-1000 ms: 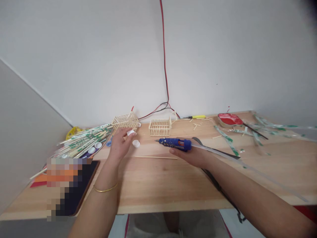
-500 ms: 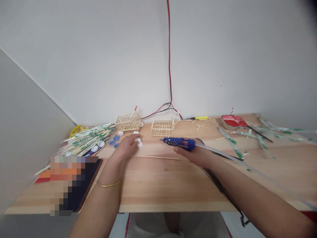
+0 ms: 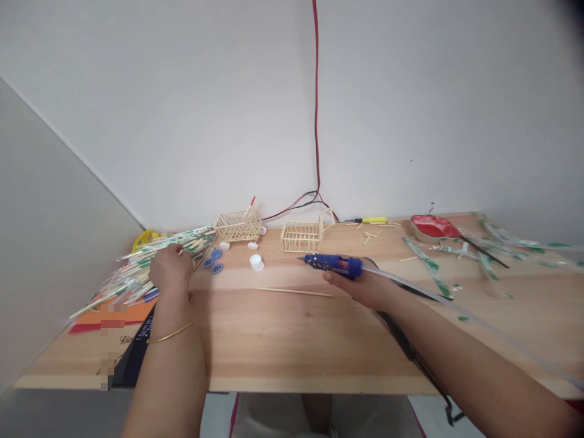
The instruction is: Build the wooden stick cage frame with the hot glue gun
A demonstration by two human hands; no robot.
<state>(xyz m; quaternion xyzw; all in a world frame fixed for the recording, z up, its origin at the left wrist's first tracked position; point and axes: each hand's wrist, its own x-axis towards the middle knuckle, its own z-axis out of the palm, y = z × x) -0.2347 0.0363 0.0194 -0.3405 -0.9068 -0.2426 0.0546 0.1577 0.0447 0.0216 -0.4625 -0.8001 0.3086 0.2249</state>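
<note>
My right hand (image 3: 369, 291) is wrapped round a blue hot glue gun (image 3: 335, 264), its nozzle pointing left and a clear glue stick (image 3: 406, 281) trailing from its back. At the left, my left hand (image 3: 171, 267) is over the near side of a pile of wrapped wooden sticks (image 3: 137, 267). Its fingers curl down and are mostly hidden, so what they touch does not show. White bottle caps (image 3: 257, 262) are stacked in mid-table, and several blue caps (image 3: 217, 267) lie right of the left hand. A loose thin stick (image 3: 292, 292) lies in front.
Two small stick-built frames (image 3: 238, 226) (image 3: 302, 236) stand near the wall. Behind the glue gun lies a yellow-handled tool (image 3: 373, 219). A red dish-like item (image 3: 434, 226) and torn wrappers (image 3: 429, 264) are on the right. A dark tablet-like object (image 3: 132, 359) is near the left front edge.
My left hand has left the white caps in mid-table and moved left to the stick pile, covering the white caps seen there before. My right hand keeps the glue gun in nearly the same place.
</note>
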